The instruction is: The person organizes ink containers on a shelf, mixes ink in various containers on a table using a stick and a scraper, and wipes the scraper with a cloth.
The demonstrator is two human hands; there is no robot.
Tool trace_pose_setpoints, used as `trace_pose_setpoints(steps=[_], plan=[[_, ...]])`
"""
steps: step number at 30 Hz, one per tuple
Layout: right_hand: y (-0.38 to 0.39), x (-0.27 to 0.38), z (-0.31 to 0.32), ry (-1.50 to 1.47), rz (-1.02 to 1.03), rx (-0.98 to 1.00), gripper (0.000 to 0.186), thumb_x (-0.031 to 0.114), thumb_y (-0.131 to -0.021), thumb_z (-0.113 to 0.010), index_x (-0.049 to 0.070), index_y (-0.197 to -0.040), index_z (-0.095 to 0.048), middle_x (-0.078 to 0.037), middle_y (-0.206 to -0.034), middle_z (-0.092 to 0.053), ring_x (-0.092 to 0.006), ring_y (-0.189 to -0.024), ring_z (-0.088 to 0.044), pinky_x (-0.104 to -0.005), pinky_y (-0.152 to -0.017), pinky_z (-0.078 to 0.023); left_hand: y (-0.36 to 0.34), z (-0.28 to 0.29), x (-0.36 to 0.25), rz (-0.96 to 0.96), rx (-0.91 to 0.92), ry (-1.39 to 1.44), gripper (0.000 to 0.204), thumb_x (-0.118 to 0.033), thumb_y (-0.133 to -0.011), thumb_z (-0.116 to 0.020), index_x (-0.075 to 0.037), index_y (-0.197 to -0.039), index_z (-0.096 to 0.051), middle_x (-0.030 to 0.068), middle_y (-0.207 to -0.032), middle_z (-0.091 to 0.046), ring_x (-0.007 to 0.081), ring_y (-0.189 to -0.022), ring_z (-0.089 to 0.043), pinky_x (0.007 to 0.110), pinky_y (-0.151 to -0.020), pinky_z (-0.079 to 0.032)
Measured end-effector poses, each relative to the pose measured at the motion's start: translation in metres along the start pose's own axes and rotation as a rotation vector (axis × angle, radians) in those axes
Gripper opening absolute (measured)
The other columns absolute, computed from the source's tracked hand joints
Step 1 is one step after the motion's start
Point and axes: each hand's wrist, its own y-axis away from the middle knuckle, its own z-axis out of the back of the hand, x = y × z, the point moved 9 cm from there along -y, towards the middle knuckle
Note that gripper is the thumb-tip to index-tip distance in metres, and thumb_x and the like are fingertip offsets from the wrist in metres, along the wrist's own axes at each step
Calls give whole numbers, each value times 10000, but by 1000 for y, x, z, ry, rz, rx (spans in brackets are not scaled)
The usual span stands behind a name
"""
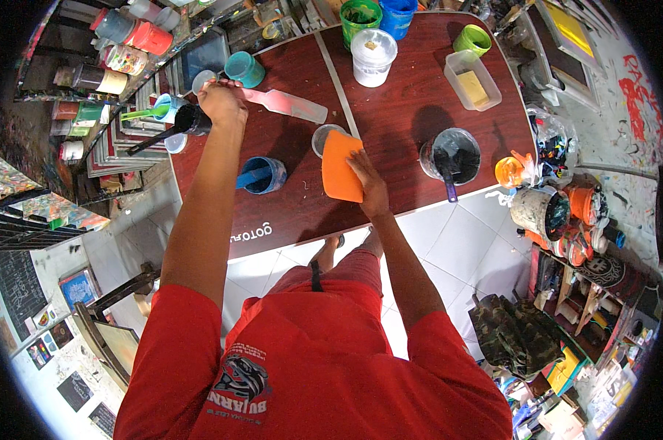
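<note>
- Orange plastic, in the form of a flat lid [340,167], is clamped at its right edge by the fingers of the right hand [368,183], thumb on top.
- Under the lid's upper left corner, just beyond those fingers, a small clear tub [322,136] is half covered by it.
- To the left of the right fingers, a blue tub [267,174] with a blue tool in it is stood on the dark red worktop [405,110].
- To the right of the same fingers, a black tub [452,154] of dark paint with a purple-handled tool is seen.
- A pale pink spatula [286,104] is gripped at its handle end by the left hand [221,101], the fingers closed around it; its blade is stretched out to the right above the worktop.
- Just left of the left fingers, a small black cup [196,119] with a dark stick is set at the worktop edge; a teal cup [243,68] is just beyond them.
- Farther beyond both hands, a white lidded tub [372,57], a green tub [360,18] and a clear box [472,79] holding a yellow block are ranged.
</note>
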Motion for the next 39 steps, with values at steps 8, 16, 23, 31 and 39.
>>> trace_pose_setpoints(steps=[8, 16, 23, 31, 39], plan=[[10, -18, 22, 60, 31, -60, 480, 49, -798, -484, 102, -1275, -475, -129, -1335, -441, -282, -1283, -361, -387, -1035, -342, 4, -13, -3, 0, 79, 19, 59, -76, -842, -402, -76, -804, -448, 76, -672, -477, 214, -587, -480, 365, -553, -449], [13, -8, 53, -223, -243, -424, 302, 99, -894, -503, -20, -1170, -530, -176, -1162, -574, -236, -1076, -562, -298, -896, -441, 8, -12, -12, -23, 10, 98, 108, -78, -867, -361, -55, -801, -443, 78, -634, -469, 198, -528, -467, 358, -502, -437], [6, -30, 27, -693, -403, -534, 306, 212, -927, -514, -35, -1108, -519, -97, -1059, -577, -189, -956, -580, -334, -876, -467, 21, -10, -37, -68, -27, 24, 93, -86, -879, -337, -61, -847, -420, 76, -659, -471, 194, -547, -473, 355, -513, -445], [-1, -17, 14, -385, -486, -324, 243, 179, -929, -506, -27, -1029, -589, -84, -930, -625, -134, -920, -581, -259, -778, -441, 58, -1, -60, -158, 47, 28, 30, -91, -829, -458, -64, -842, -456, 83, -733, -515, 232, -638, -529, 368, -603, -482], [-19, 23, 8, -184, -99, -236, 512, -135, -751, -417, 31, -1224, -516, -166, -1228, -540, -273, -1143, -523, -328, -954, -410, 71, 20, -57, -170, 14, 9, 58, -96, -855, -435, -62, -901, -445, 95, -764, -513, 228, -689, -530, 356, -620, -473]])
